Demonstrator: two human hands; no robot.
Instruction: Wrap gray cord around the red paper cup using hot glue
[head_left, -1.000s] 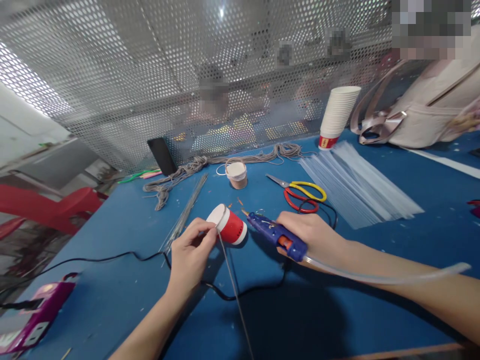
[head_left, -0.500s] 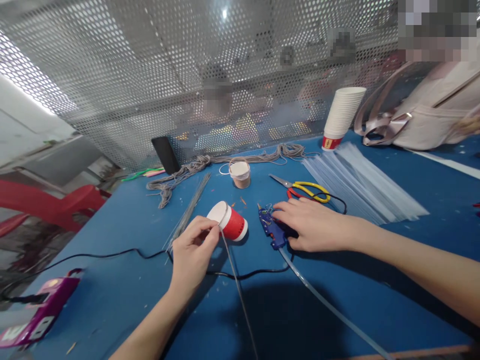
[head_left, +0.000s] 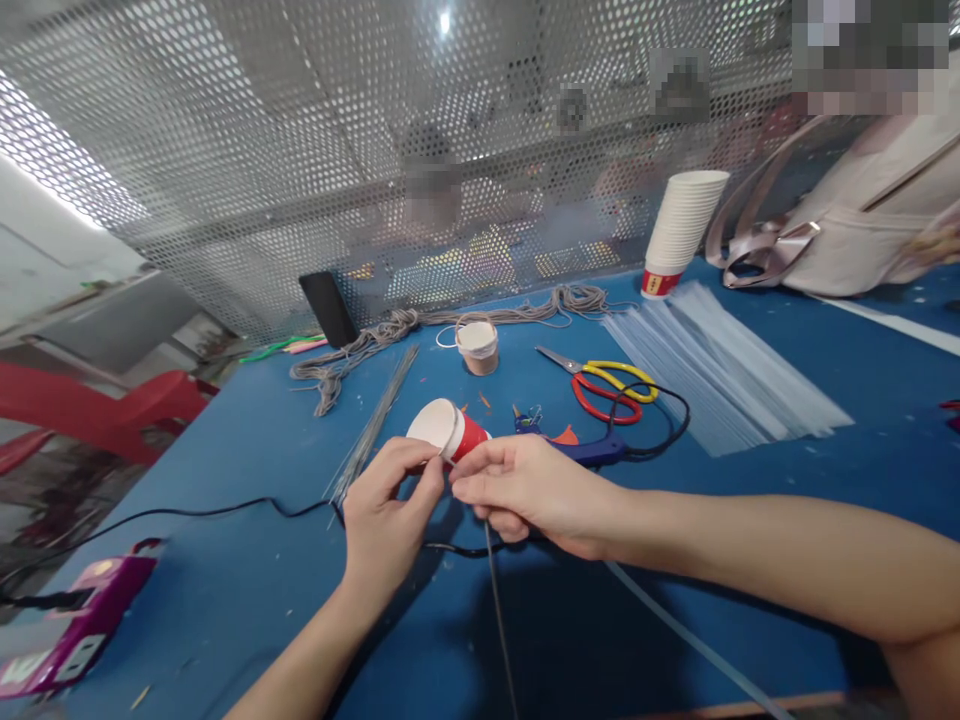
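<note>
Red-banded cup (head_left: 448,432) tilts at left hand (head_left: 388,505); paper cups (head_left: 685,228) stand nested.

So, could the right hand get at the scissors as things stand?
Probably yes: the right hand could pass over the glue gun to the scissors, though the gun's cord lies across them.

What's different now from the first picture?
The right hand let go of the glue gun, now lying on the table, then moved left and took the string beside the cup. The left hand still pinches the string there. The scissors stayed put.
</note>
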